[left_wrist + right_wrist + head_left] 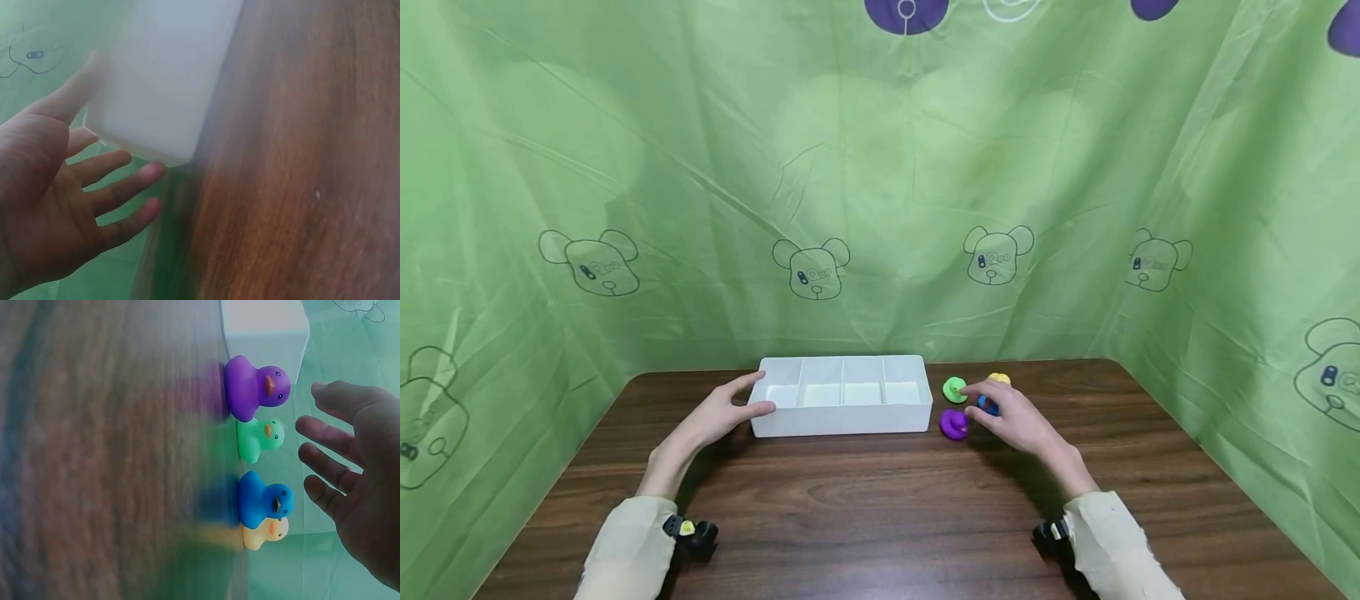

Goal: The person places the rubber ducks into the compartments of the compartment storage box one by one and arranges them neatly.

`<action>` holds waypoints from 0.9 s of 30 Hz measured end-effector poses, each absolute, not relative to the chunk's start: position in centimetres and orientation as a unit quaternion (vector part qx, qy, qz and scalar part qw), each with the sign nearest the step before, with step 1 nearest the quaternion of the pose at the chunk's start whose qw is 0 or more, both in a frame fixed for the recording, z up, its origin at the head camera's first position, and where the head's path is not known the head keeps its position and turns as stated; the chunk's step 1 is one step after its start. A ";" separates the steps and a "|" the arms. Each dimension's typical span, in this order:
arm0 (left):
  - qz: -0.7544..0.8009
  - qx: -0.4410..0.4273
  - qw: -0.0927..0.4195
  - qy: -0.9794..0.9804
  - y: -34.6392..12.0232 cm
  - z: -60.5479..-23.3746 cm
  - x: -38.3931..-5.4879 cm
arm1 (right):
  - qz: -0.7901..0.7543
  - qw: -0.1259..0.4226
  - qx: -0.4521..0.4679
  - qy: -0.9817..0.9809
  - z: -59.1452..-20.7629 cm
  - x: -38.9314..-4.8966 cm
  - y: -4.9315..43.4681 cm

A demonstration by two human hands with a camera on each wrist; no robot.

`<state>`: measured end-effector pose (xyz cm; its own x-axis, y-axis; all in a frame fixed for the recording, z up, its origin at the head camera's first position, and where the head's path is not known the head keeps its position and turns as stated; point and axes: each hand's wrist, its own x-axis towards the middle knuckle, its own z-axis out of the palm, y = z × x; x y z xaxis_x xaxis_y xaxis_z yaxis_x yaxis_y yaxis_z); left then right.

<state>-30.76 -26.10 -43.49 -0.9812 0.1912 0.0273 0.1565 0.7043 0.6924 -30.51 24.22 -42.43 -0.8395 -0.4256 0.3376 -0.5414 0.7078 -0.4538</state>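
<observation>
A white compartment box (842, 421) stands on the table. At its left end is my left hand (718, 414), the thumb by the front wall and the forefinger near the back corner. The left wrist view shows that hand (62, 181) with fingers spread beside the box (162, 75). My right hand (1017, 419) hovers over several rubber ducks with nothing in its grasp: purple (953, 425), green (954, 389), blue (988, 406) and yellow (999, 378). In the right wrist view the fingers of this hand (369, 462) are apart from the ducks; the blue duck (259, 500) partly covers the yellow one (259, 536).
The brown wooden table (850, 517) extends toward me. A green curtain (880, 208) with bear-face drawings hangs behind and on both sides. The ducks stand close to the box's right end.
</observation>
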 end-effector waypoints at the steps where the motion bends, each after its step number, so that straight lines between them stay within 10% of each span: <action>1: 0.373 0.095 0.023 0.923 -26.1 -43.5 -30.7 | 0.279 0.100 0.264 -0.918 -42.4 -30.5 24.2; 27: 0.399 0.113 0.021 0.910 -27.1 -44.3 -31.0 | 0.276 0.025 0.299 -0.913 -43.3 -30.7 23.8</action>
